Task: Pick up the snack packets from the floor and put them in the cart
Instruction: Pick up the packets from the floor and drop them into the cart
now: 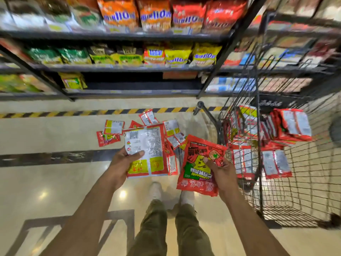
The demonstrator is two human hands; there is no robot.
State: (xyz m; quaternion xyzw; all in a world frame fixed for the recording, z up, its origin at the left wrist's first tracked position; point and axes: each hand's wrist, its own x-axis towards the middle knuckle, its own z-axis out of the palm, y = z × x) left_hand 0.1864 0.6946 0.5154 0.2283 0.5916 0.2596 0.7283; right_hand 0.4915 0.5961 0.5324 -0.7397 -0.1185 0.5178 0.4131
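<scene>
My left hand point(120, 166) grips a snack packet point(145, 150) with its silver-and-red back facing up, more packets stacked behind it. My right hand point(222, 172) pinches a red packet point(197, 163) with its printed front showing, thumb on top. Both are held above the floor, just left of the wire cart point(299, 191). Several red packets point(287, 126) lie inside the cart. Several more packets point(112, 132) are scattered on the tiled floor beyond my hands.
Black shelving point(129, 68) full of snack bags runs along the far side. A yellow-and-black striped strip point(73, 113) marks the floor in front of it. My feet in white shoes point(156, 190) stand below the hands. The cart's handle point(200, 106) points toward the shelves.
</scene>
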